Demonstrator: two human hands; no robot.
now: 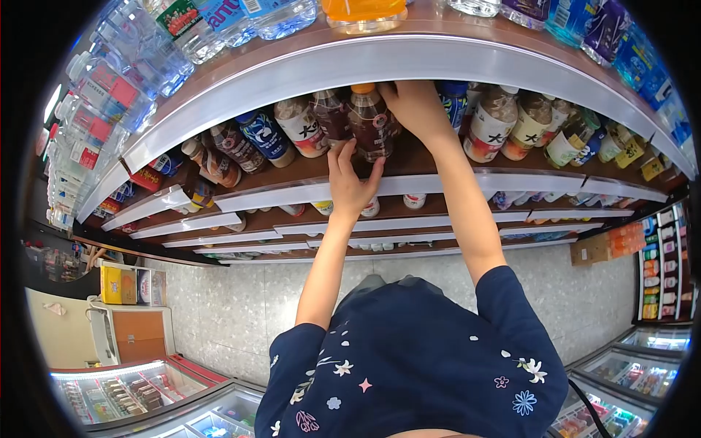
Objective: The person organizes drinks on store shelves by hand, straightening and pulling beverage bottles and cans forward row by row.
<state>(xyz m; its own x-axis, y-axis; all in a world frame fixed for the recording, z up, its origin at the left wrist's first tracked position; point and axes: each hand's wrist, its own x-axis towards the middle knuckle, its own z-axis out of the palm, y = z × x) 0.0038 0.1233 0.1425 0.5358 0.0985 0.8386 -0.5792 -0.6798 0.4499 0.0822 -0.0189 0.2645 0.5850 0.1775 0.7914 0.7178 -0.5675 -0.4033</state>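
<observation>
A dark drink bottle with an orange cap stands at the front of the shelf, slightly tilted. My left hand is around its lower part, thumb on the right side and fingers on the left. Another dark bottle is just left of it, close to my left fingertips. My right hand reaches in beside the orange cap, under the upper shelf's edge. Some of its fingers are near the bottle's upper right side; the others are hidden, so I cannot tell what they hold.
A white-capped bottle and a blue-labelled bottle stand to the left. Another white-capped bottle is right of my forearm. The upper shelf's edge strip overhangs my hands. Behind me are freezers; a cardboard box sits at right.
</observation>
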